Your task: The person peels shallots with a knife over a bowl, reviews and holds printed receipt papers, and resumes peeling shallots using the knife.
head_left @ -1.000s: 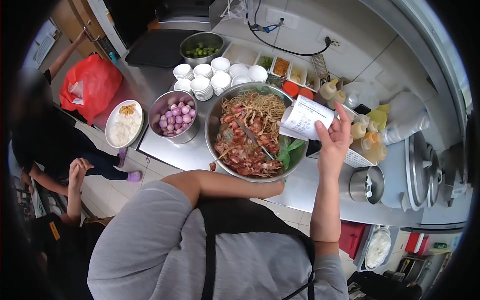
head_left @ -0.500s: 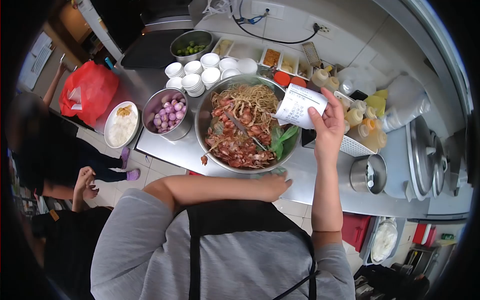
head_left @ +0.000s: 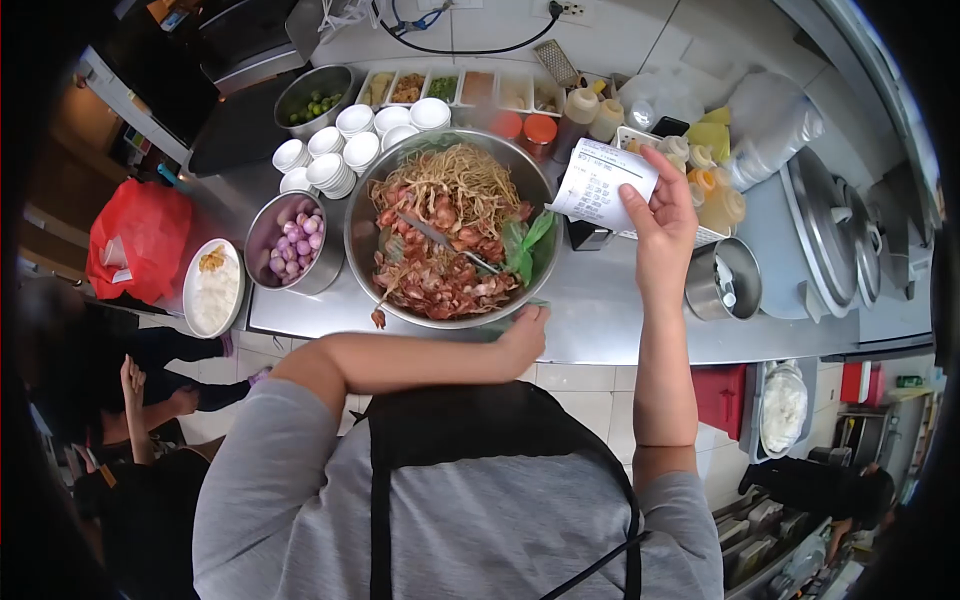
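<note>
A white printed receipt (head_left: 603, 186) is pinched between the thumb and fingers of my right hand (head_left: 660, 205), raised above the counter. My left hand (head_left: 524, 338) is at the counter's front edge, just below a large steel bowl (head_left: 550, 235); its fingers are closed near a bit of green plastic, and what they hold, if anything, is hidden. Dried roots, reddish peels (head_left: 440, 290), a knife (head_left: 425, 230) and a green plastic bag (head_left: 525, 250) lie in the bowl.
Left of the bowl are a pot of purple shallots (head_left: 296, 246), stacked white cups (head_left: 328, 172), a rice plate (head_left: 213, 300) and a red bag (head_left: 140, 240). Sauce bottles (head_left: 722, 210) and a small steel pot (head_left: 700, 290) stand right. Co-workers (head_left: 150, 500) are at lower left.
The view has turned, so the bowl and counter sit further left. My left hand has come out from the bowl's lower right edge and its fingers now show. My right hand still holds the receipt.
</note>
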Action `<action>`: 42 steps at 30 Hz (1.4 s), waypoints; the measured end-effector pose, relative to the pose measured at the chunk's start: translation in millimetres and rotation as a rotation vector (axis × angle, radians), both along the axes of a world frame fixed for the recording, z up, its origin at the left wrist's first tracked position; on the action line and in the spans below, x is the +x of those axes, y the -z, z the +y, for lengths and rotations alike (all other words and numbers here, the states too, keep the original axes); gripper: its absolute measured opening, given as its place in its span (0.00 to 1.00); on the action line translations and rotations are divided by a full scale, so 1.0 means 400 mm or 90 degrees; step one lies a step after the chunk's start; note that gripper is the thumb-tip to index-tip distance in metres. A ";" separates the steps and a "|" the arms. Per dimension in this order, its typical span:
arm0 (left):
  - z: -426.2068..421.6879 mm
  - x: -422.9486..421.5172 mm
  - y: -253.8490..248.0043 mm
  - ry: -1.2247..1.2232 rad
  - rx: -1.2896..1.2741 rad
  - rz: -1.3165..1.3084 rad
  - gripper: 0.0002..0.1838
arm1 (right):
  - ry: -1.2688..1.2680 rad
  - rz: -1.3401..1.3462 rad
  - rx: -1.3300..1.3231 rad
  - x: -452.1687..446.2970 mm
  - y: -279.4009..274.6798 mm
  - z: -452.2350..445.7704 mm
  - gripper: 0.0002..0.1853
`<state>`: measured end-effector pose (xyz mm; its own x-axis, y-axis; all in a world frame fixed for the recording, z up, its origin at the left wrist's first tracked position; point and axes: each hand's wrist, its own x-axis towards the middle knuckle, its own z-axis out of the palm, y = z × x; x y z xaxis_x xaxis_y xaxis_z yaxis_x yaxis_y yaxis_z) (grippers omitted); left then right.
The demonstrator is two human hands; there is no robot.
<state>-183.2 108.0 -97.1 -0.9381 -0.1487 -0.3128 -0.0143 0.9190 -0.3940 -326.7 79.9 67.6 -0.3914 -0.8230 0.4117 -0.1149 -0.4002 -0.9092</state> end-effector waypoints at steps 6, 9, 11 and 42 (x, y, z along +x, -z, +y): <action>-0.022 -0.037 0.158 -0.086 0.084 0.046 0.09 | 0.008 -0.009 0.013 -0.002 0.018 0.025 0.21; -0.054 -0.020 0.054 -0.136 0.317 0.002 0.13 | -0.007 -0.024 0.006 0.004 0.022 0.022 0.21; -0.061 0.021 -0.035 -0.145 0.606 0.232 0.15 | -0.014 -0.017 -0.001 0.008 0.021 0.014 0.21; -0.307 0.265 -0.328 -0.477 0.917 0.945 0.09 | -0.146 -0.005 0.031 0.223 0.019 -0.115 0.22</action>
<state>-77.3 -14.9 34.0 -0.4325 -0.8849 0.1730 0.0364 0.1746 0.9840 -237.5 33.9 60.0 -0.1950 -0.9096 0.3668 -0.0184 -0.3706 -0.9286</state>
